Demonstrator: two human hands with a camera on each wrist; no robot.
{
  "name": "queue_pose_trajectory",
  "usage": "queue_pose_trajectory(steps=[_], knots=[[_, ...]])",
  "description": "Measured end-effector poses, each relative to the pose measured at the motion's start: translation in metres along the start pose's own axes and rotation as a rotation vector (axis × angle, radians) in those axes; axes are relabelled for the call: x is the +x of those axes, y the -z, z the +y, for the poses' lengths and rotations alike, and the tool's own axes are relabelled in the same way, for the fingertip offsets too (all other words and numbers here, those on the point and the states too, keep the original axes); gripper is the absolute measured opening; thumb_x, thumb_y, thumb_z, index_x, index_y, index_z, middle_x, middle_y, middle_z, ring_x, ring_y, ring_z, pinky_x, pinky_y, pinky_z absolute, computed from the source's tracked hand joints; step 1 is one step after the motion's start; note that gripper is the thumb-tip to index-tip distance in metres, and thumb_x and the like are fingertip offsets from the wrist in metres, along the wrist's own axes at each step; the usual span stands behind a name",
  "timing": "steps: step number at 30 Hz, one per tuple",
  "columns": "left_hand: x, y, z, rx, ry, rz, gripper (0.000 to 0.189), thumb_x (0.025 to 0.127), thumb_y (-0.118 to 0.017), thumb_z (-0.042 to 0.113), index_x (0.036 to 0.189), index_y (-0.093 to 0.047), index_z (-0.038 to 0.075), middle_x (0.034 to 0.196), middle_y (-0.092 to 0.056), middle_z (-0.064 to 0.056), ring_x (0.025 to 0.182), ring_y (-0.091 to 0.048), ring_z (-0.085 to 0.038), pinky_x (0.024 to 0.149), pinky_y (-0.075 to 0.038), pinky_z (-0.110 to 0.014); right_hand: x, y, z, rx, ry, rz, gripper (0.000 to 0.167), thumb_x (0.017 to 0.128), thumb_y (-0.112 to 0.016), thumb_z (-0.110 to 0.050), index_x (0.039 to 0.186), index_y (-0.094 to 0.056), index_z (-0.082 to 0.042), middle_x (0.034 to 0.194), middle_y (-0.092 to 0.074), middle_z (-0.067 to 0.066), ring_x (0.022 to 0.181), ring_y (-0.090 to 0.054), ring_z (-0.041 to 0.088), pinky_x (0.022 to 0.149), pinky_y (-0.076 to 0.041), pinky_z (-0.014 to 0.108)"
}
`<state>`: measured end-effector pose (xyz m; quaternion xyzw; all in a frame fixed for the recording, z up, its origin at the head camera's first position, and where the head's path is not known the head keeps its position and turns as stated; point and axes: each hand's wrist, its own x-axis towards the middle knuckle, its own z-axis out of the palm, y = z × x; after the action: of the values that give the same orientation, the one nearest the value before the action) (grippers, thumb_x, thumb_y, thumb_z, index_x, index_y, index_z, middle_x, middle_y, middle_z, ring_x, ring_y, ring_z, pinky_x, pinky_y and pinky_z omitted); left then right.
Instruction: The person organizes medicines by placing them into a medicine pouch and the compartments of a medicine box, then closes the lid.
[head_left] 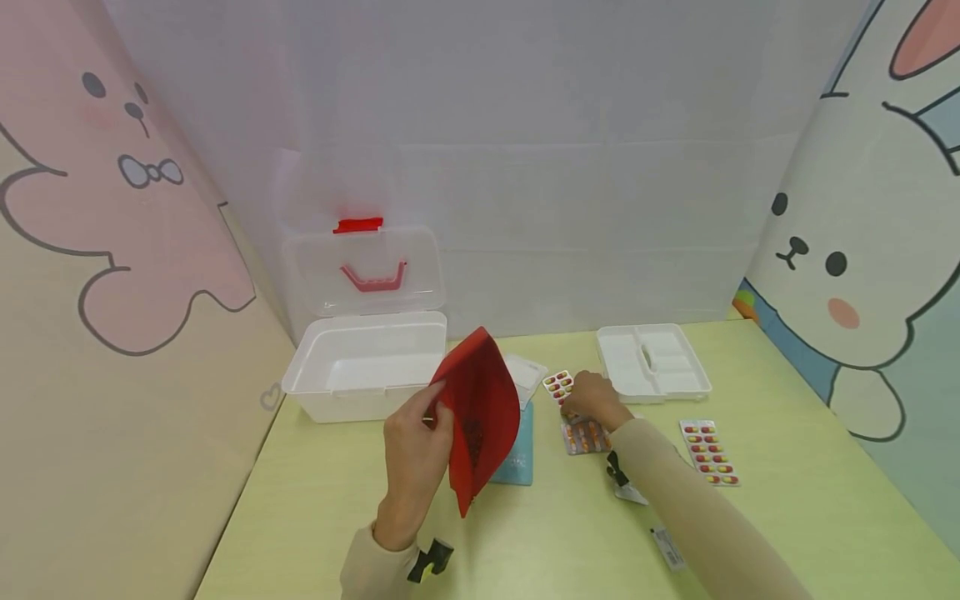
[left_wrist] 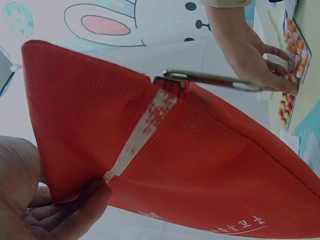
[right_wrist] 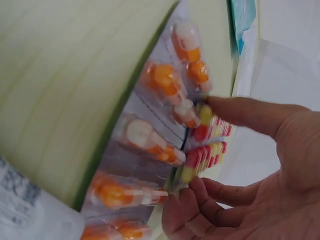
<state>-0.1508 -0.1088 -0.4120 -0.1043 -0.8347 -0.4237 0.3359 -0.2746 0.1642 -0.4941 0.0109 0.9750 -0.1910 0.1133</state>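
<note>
My left hand (head_left: 417, 450) grips a red zip pouch (left_wrist: 120, 135) by one corner, with the thumb and fingers folded over the fabric. The pouch stands upright with its mouth gaping, and a metal zip pull (left_wrist: 215, 80) hangs off its edge. My right hand (head_left: 598, 400) reaches to a blister pack of red and yellow capsules (right_wrist: 205, 155), pinching its near end between thumb and fingertips. Directly beside it lies a blister pack of orange and white capsules (head_left: 585, 438), partly covered by the right hand in the head view.
A white box (head_left: 330, 404) with its clear lid raised stands back left. A white divided tray (head_left: 637, 387) sits back right. Another capsule blister pack (head_left: 708, 454), a small tube (head_left: 667, 548), a blue packet (head_left: 519, 454) and white packets (head_left: 525, 373) lie on the table.
</note>
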Motion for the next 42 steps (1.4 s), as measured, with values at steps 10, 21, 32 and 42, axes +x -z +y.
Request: queue_pose_trajectory(steps=[10, 21, 32, 42], knots=[[-0.002, -0.001, 0.001, -0.006, -0.013, -0.003, 0.03, 0.083, -0.061, -0.005, 0.109, -0.073, 0.0, 0.094, -0.075, -0.011, 0.063, -0.062, -0.013, 0.051, -0.05, -0.022, -0.001, -0.001, 0.006, 0.058, -0.026, 0.019, 0.031, 0.073, -0.078, -0.028, 0.068, -0.054, -0.01, 0.066, -0.053, 0.002, 0.059, -0.048, 0.018, 0.051, -0.038, 0.03], [0.0, 0.001, 0.003, 0.015, -0.021, 0.011, 0.029, 0.082, -0.061, -0.005, 0.108, -0.073, 0.0, 0.092, -0.075, -0.012, 0.063, -0.062, -0.014, 0.052, -0.052, -0.024, -0.005, 0.016, 0.02, 0.176, 0.075, 0.138, 0.048, 0.089, -0.064, -0.017, 0.053, -0.031, -0.018, 0.048, -0.028, -0.007, 0.045, -0.025, 0.008, 0.043, -0.02, 0.021], [0.001, 0.002, 0.004, -0.001, -0.01, 0.009, 0.029, 0.084, -0.06, -0.004, 0.109, -0.073, 0.001, 0.095, -0.075, -0.013, 0.064, -0.063, -0.015, 0.053, -0.053, -0.025, -0.017, 0.053, 0.027, 0.179, 0.06, 0.218, 0.033, 0.089, -0.061, -0.02, 0.108, -0.063, 0.007, 0.096, -0.069, 0.023, 0.084, -0.064, 0.036, 0.074, -0.051, 0.046], [0.001, 0.002, 0.004, 0.006, -0.017, 0.011, 0.029, 0.083, -0.06, -0.004, 0.109, -0.073, 0.001, 0.096, -0.075, -0.013, 0.065, -0.064, -0.015, 0.054, -0.054, -0.025, -0.041, 0.086, 0.016, 0.341, 0.048, 0.221, 0.039, 0.092, -0.057, -0.022, 0.121, -0.052, 0.004, 0.112, -0.066, 0.028, 0.063, -0.07, 0.018, 0.055, -0.051, 0.029]])
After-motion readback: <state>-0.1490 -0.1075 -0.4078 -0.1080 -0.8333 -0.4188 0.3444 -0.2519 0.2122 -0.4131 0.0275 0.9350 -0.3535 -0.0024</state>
